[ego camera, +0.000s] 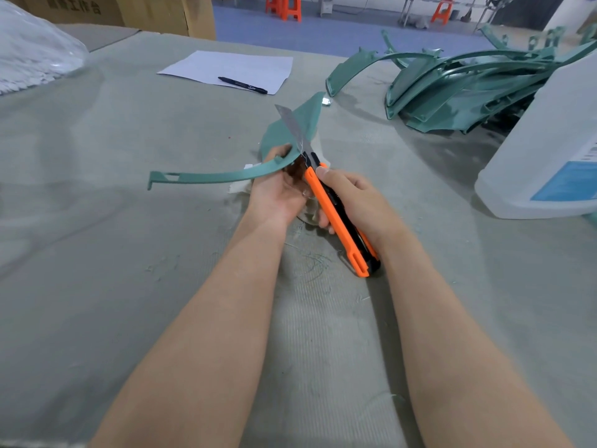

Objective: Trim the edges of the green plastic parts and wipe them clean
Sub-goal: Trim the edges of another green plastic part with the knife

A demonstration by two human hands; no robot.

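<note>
A curved green plastic part point(273, 139) is held over the table point(129, 253), its rim clasped in the grip of the left hand point(277, 195). An orange utility knife point(332, 218) is gripped by the right hand point(355, 202), blade against that rim. Piled green parts point(452, 92) are set well apart, rightward.

We see the white jug point(555, 124) cut by the right edge, its label point(568, 184) too blurred to read, hiding part of the green pile point(452, 92). The left hand point(277, 192) and the green part point(226, 176) it grips cover most of a white cloth point(240, 186). The knife point(329, 208) hides most of the right hand's point(352, 202) fingers point(324, 223).
</note>
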